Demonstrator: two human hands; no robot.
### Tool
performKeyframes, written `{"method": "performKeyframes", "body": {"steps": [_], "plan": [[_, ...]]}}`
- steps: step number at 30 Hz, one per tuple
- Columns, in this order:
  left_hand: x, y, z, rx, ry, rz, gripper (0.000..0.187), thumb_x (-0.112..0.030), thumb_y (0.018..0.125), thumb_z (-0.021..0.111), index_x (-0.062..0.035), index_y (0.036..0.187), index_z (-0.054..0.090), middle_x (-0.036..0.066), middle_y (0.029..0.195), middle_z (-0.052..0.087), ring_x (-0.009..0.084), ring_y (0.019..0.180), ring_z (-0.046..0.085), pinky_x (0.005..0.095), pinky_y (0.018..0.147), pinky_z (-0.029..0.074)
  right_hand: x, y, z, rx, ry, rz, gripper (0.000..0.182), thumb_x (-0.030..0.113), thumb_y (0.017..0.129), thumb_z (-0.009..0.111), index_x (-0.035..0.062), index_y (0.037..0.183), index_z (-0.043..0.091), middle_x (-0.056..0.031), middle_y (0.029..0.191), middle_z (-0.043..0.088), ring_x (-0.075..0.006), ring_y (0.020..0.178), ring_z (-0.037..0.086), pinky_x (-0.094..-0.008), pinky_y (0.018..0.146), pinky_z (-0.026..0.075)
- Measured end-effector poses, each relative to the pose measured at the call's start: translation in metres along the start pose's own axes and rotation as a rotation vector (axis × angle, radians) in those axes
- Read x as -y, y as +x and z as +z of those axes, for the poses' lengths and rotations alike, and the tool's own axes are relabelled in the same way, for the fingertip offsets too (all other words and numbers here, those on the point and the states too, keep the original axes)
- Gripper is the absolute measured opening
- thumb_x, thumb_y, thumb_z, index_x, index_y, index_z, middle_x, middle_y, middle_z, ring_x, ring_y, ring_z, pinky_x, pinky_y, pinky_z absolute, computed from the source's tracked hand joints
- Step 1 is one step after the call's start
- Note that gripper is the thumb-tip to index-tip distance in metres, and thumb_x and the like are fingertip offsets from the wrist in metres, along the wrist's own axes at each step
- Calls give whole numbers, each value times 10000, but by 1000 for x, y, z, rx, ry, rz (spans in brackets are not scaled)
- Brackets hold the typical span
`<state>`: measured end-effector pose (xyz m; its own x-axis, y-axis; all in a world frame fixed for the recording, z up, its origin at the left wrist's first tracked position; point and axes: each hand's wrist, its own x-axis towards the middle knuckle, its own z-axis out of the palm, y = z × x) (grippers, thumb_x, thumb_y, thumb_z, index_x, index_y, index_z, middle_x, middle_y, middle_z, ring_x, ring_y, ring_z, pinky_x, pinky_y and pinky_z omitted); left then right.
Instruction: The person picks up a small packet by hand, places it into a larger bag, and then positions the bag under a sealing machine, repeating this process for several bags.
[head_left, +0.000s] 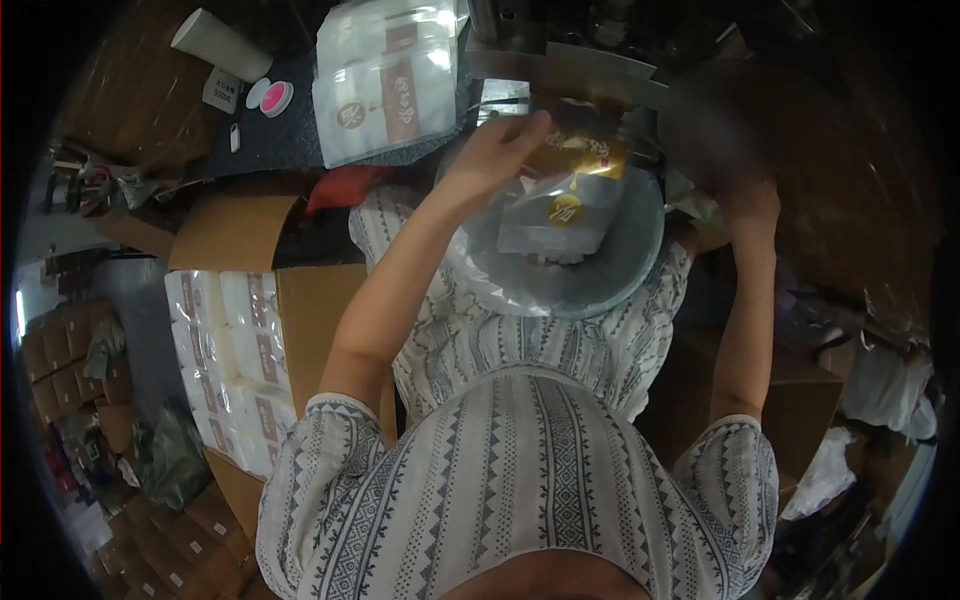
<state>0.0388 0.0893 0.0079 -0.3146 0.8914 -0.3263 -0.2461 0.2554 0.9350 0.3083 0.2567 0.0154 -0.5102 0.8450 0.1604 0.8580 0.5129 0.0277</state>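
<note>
My left hand (pixel 497 158) is closed at the upper left edge of a clear plastic pouch (pixel 562 232) with a gold-and-brown printed band and a round gold mark. The pouch hangs over a pale round basin (pixel 640 262) on my lap, partly lined with clear plastic. Small white pieces (pixel 555 261) show in the basin below the pouch. Metal machine parts (pixel 600 62) are just beyond the pouch's top. Off to the right, my right hand (pixel 752 208) is in shadow beside some crumpled clear plastic (pixel 695 205); its fingers are too dark and blurred to read.
A stack of flat printed pouches (pixel 388 85) lies on the dark table at left, near a white cup (pixel 215 45) and a small pink-filled pot (pixel 275 97). An open carton (pixel 325 310) of packed white pouches stands by my left side. Another carton (pixel 800 400) is at right.
</note>
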Motion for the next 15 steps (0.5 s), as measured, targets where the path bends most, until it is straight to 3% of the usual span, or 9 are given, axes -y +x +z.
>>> {"method": "performKeyframes", "body": {"steps": [2, 4, 5, 7, 11, 13, 14, 15], "plan": [[-6, -7, -30, -54, 90, 101, 447, -281, 859, 674, 66, 1127, 584, 149, 1054, 643, 214, 926, 644, 293, 747, 532, -3, 9, 7, 63, -108, -41, 285, 190, 816, 604, 75, 1076, 599, -195, 941, 655, -387, 869, 635, -471, 714, 517], [13, -8, -70, -690, 1264, 757, 507, -273, 839, 678, 33, 1214, 528, 184, 1148, 596, 292, 1044, 583, 342, 884, 461, 7, 4, -4, 66, 183, 2, 304, 159, 812, 588, 71, 1104, 578, -202, 947, 653, -404, 886, 622, -476, 719, 515], [28, -12, -75, -686, 1267, 756, 507, -273, 839, 678, 33, 1214, 528, 184, 1148, 596, 292, 1044, 583, 342, 884, 461, 6, 2, -2, 69, 186, 5, 304, 159, 812, 588, 71, 1104, 578, -202, 947, 653, -404, 886, 622, -476, 719, 515], [49, -28, -79, -717, 1765, 704, 516, -235, 812, 688, -21, 1243, 501, 179, 1160, 565, 345, 1078, 520, 390, 934, 390, 5, 5, 0, -9, 232, -80, 299, 161, 819, 584, 65, 1102, 574, -211, 956, 648, -414, 896, 615, -472, 728, 512], [38, -53, -90, -603, 1453, 588, 375, -170, 793, 694, -36, 1122, 573, 140, 1052, 597, 339, 954, 566, 398, 805, 447, 14, -2, -20, 33, 267, 9, 286, 172, 841, 582, 52, 1100, 564, -205, 976, 649, -403, 897, 620, -460, 730, 507], [29, -64, -89, -648, 1230, 572, 241, -116, 764, 696, -41, 976, 609, 124, 922, 593, 332, 809, 579, 404, 665, 460, 20, -2, -28, 18, 625, 28, 291, 170, 837, 624, 45, 1091, 555, -188, 926, 655, -380, 842, 633, -423, 699, 506], [24, -68, -82, -652, 1228, 572, 241, -116, 764, 696, -41, 976, 609, 124, 922, 593, 332, 809, 579, 404, 665, 460, 28, -4, -34, 18, 624, 25, 291, 170, 837, 624, 45, 1091, 555, -188, 926, 655, -380, 842, 633, -423, 699, 506], [21, -71, -70, -664, 1197, 652, 205, -113, 764, 691, -38, 939, 614, 124, 898, 592, 333, 771, 578, 401, 628, 459, 43, -8, -43, 17, 755, -31, 279, 139, 822, 655, 37, 1066, 567, -156, 900, 654, -296, 809, 635, -371, 693, 499]]}}
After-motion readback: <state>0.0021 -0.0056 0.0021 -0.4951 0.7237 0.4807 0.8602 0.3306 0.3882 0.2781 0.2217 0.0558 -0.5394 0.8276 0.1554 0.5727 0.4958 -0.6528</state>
